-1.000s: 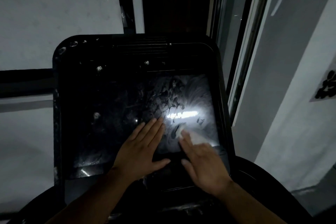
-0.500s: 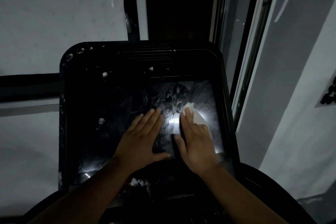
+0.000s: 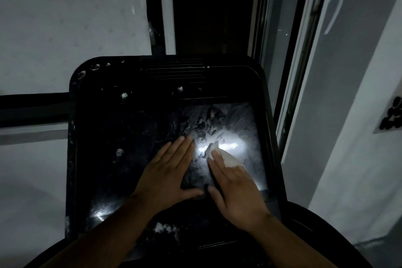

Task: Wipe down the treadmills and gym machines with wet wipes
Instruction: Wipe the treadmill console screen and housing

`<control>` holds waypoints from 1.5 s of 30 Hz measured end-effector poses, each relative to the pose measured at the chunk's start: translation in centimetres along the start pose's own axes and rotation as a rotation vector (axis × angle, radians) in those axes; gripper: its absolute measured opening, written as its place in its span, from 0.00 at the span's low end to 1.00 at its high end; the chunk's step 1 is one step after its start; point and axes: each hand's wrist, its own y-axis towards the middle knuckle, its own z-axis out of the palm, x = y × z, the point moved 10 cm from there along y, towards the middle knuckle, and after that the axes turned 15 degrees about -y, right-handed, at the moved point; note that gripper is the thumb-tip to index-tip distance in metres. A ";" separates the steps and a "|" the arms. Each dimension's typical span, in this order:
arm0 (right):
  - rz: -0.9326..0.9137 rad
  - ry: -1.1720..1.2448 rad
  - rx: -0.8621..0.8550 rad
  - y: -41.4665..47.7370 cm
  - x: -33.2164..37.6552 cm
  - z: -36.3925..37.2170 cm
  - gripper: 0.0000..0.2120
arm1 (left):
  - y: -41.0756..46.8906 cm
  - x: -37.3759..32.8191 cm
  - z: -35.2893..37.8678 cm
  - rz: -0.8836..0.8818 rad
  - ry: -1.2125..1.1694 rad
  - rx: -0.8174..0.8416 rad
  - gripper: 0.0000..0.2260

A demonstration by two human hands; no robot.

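A black console (image 3: 108, 115) fills the middle of the view, tilted up toward the person. Its screen (image 3: 235, 119) is on the right half and carries pale smears (image 3: 239, 115) and a bright glare. The left hand (image 3: 167, 178) lies flat on the near left part of the screen, fingers (image 3: 178, 148) straight and close together, holding nothing. Just to its right, the right hand (image 3: 237, 189) presses a white wipe (image 3: 228, 159) against the glass with straight, flat fingers. The wipe shows at the far right side of that hand, near the glare. White specks (image 3: 124, 94) dot the far left of the console. A window frame (image 3: 304, 50) stands to the right, and a pale wall (image 3: 65, 17) lies far left.
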 end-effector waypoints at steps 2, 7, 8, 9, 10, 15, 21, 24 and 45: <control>0.079 -0.037 -0.038 0.5 -2.3 -0.6 0.31 | 0.6 0.3 -0.3 -0.005 0.016 0.010 0.51; 0.175 0.083 -0.021 3.5 -0.1 0.0 0.32 | 2.0 0.5 -0.2 -0.014 0.011 0.021 0.50; 0.125 0.100 0.000 2.8 1.0 0.5 0.32 | 2.1 0.5 -0.1 -0.010 0.003 0.014 0.50; 0.070 0.104 0.015 1.8 1.6 0.6 0.32 | 2.1 0.4 -0.1 -0.005 -0.002 0.007 0.50; 0.020 0.093 0.023 0.9 1.5 0.5 0.31 | 2.0 0.4 -0.1 -0.001 -0.002 0.005 0.50; 0.194 0.075 -0.073 4.2 -3.0 -1.0 0.29 | 1.9 0.2 -0.1 0.001 0.018 -0.001 0.51; -0.029 0.074 0.016 2.2 0.0 0.5 0.30 | 1.9 0.2 -0.4 0.010 0.004 -0.013 0.49; 0.044 0.014 -0.024 3.6 -3.3 -0.5 0.29 | 2.0 0.5 -0.4 0.007 0.014 0.011 0.51; -0.026 -0.002 0.003 7.7 -3.3 -2.1 0.31 | 4.9 3.3 -2.3 -0.045 -0.006 -0.008 0.53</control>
